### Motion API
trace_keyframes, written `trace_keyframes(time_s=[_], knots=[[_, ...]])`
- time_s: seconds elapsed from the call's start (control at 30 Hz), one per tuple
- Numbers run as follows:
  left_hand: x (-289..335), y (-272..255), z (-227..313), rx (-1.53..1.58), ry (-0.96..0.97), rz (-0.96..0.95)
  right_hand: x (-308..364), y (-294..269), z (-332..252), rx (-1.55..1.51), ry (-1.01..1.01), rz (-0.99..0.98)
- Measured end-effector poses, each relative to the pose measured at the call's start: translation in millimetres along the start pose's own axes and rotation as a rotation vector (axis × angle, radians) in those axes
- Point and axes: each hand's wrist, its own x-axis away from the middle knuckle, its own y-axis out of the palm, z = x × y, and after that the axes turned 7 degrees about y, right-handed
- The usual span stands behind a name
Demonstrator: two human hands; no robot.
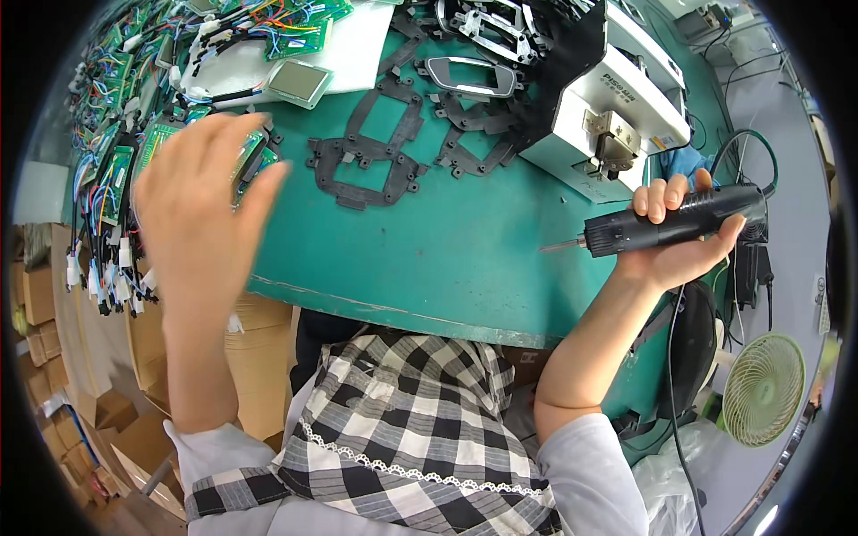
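One view, head: right hand is gripping a black electric screwdriver, bit above the counter; left hand, thumb spreading wide from fingers, is holding nothing visible, hovering by circuit boards; black frames are lying between.

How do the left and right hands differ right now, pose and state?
The left hand is motion-blurred; the right hand is sharper. The left hand shows its back, thumb apart from fingers, by the wired circuit boards; the right hand wraps around a black electric screwdriver, palm upward. Both are bare.
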Motion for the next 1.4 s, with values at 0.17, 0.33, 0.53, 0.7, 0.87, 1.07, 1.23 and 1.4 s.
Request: trace_keyframes(time_s=[0.17, 0.33, 0.53, 0.7, 0.87, 1.07, 1.23, 1.4], knots=[[-95, 59, 68, 0.441, -0.023, -0.388, 1, 8, 7, 0.003, 0.023, -0.023], [-132, 128, 79, 0.438, -0.138, -0.418, 6, -4, 7, -0.008, 0.04, -0.097], [-126, 129, 66, 0.676, -0.275, -0.339, 6, -6, 6, -0.045, 0.048, -0.169], [-91, 109, 52, 1.152, -0.001, -0.085, 7, -5, 7, -0.052, 0.03, -0.189], [-45, 97, 70, 0.962, 0.687, -0.333, 2, -9, 2, -0.106, 0.04, -0.208], [-38, 81, 66, 0.755, 0.671, -0.226, 3, -14, -1, -0.063, 0.022, -0.154], [-8, 62, 92, 0.709, 0.604, -0.428, 3, -11, 4, -0.041, 0.027, -0.145], [-34, 76, 76, 0.794, 0.718, -0.339, 4, -12, 3, -0.015, 0.014, -0.119]])
